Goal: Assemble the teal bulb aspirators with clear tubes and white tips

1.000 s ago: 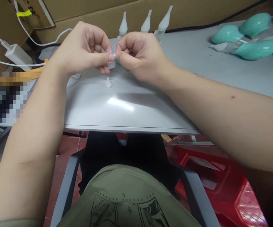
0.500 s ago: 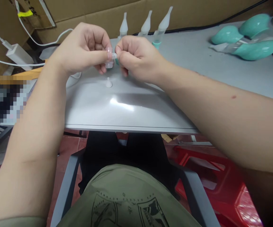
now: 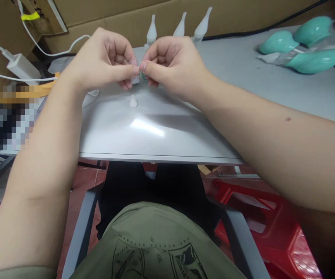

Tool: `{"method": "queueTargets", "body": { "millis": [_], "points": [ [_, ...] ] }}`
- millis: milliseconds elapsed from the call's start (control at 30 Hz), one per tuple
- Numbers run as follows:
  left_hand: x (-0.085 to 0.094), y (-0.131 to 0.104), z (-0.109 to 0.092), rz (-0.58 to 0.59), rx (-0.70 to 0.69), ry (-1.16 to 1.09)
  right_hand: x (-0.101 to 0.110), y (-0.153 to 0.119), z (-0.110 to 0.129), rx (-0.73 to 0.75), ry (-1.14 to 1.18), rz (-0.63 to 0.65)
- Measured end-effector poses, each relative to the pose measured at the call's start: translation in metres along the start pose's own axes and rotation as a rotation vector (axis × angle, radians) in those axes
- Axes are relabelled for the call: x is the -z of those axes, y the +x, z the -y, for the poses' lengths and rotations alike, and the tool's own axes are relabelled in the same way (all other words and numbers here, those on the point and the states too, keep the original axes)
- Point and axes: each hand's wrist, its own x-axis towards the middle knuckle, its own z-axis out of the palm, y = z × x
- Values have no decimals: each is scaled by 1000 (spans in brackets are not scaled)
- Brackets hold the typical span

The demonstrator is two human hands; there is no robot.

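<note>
My left hand (image 3: 112, 60) is closed around a small clear plastic piece (image 3: 135, 80), mostly covered by the fingers and thumb. My right hand (image 3: 173, 64) pinches thumb to forefinger against that piece's right side; whatever lies between those fingertips is too small to make out. Below the hands, a small white cone-shaped tip (image 3: 133, 101) stands upright on the table. Behind them rise three white tapered nozzles, the left one (image 3: 152, 31), the middle one (image 3: 180, 26) and the right one (image 3: 202, 25); their lower parts are partly hidden by my right hand.
Teal bulbs with clear parts (image 3: 315, 60) lie at the back right of the grey table (image 3: 257, 89). A white power adapter (image 3: 23, 68) with cables sits at the left. Cardboard (image 3: 112, 23) lines the back. A red plastic stool (image 3: 260, 228) stands below, right.
My right hand has shifted slightly up and left, its thumb now meeting the left thumb at the clear piece. More of that piece is covered. The white cone tip has stayed put.
</note>
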Motion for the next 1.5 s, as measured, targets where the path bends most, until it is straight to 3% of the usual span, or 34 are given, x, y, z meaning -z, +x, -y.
{"method": "queueTargets", "body": {
  "millis": [367,567,800,867,967,1067,1200,1500],
  "points": [
    [0,1,3,1,-6,19,1,0,1,-190,63,-6],
    [4,1,5,9,-30,92,1,1,-5,-260,81,59],
    [8,-3,0,36,-44,189,4,1,-11,-382,268,135],
    [9,-4,-1,20,-29,238,8,2,-15,-356,265,141],
    [10,-4,0,7,-7,310,13,4,-24,-221,23,143],
    [11,-2,2,61,5,395,13,8,-32,-86,-198,166],
    [10,1,4,106,14,531,6,8,-38,42,-303,199],
    [16,-2,9,126,-18,568,12,18,-49,79,-317,210]
  ]
}}
